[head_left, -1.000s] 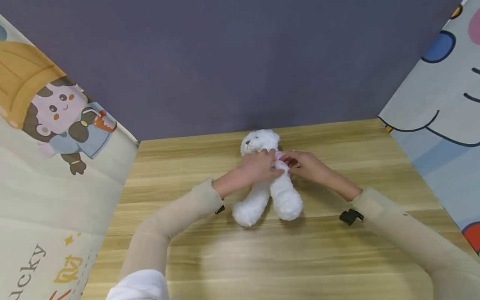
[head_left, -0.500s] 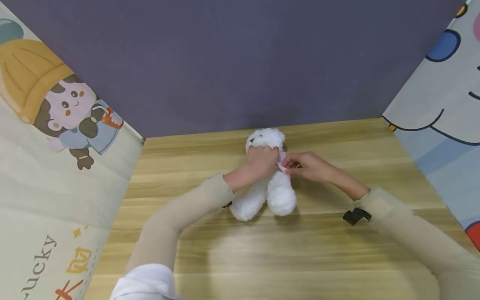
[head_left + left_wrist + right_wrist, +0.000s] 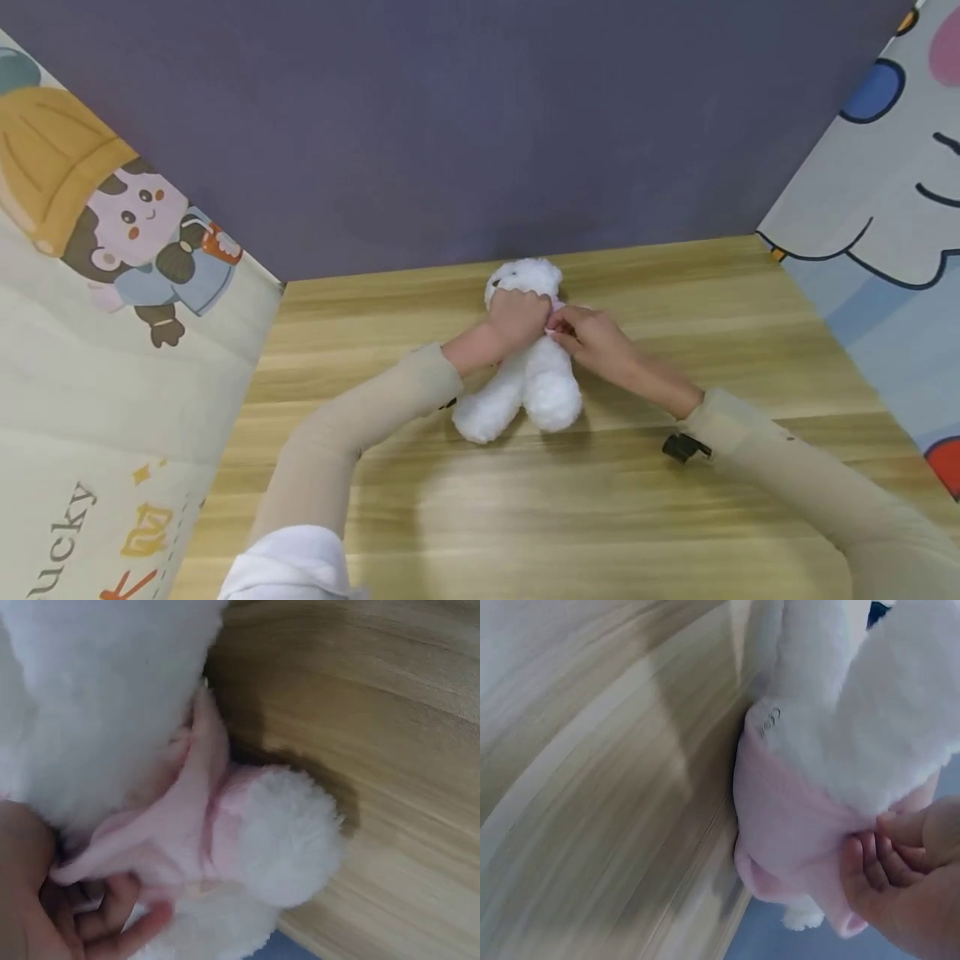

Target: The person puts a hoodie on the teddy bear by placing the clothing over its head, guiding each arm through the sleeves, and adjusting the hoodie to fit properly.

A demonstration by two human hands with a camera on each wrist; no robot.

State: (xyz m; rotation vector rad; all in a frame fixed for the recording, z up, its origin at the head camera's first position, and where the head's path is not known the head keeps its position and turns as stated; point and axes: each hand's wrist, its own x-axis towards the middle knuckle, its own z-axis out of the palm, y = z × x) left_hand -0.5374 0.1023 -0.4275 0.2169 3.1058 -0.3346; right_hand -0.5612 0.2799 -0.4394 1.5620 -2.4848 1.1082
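Note:
A white plush teddy bear (image 3: pixel 553 387) rests on the wooden table, its legs towards me and its head near the back wall. It wears a pink garment (image 3: pixel 787 814), mostly covered by the hands in the head view. My left hand (image 3: pixel 517 319), fingers curled, holds the garment's edge at the bear's front. Close beside it, my right hand (image 3: pixel 597 340) pinches the hem between thumb and fingers. In the left wrist view, a white fluffy paw (image 3: pixel 291 836) sticks out of a pink sleeve. Small dark lettering shows on the garment in the right wrist view.
The wooden table (image 3: pixel 600 517) meets a dark purple wall (image 3: pixel 480 125) just behind the bear's head. Printed cartoon panels stand along the left (image 3: pixel 127 217) and right (image 3: pixel 885 242) sides. Small black devices hang at both wrists.
My right hand has moved left, close to my left hand. The left hand's fingers, more spread a second ago, are now curled. The bear's legs have shifted a little left.

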